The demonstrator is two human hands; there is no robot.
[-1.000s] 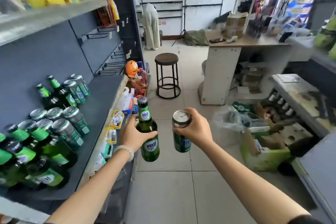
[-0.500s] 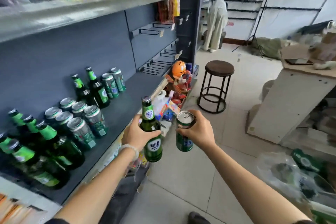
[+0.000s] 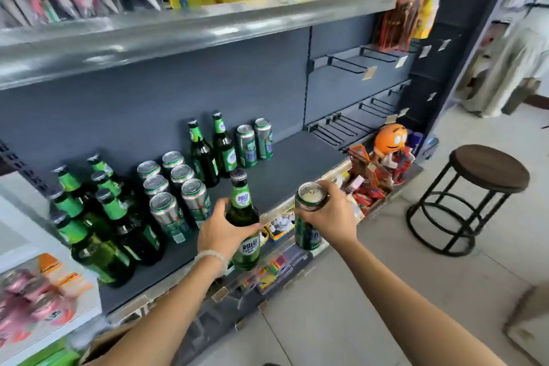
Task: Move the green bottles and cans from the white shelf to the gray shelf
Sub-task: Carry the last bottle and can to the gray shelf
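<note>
The left hand [image 3: 221, 233] curls its fingers round an upright green bottle [image 3: 244, 223]; at its 3 o'clock, the right hand [image 3: 329, 217] grips a green can [image 3: 309, 217]. Both hang over the gray shelf [image 3: 297, 163] front edge, stocked bottles and cans at 10 o'clock.

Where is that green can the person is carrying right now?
In the head view, the green can sits right of centre, gripped by the right hand just off the gray shelf's front edge, beside the bottle the left hand holds.
</note>
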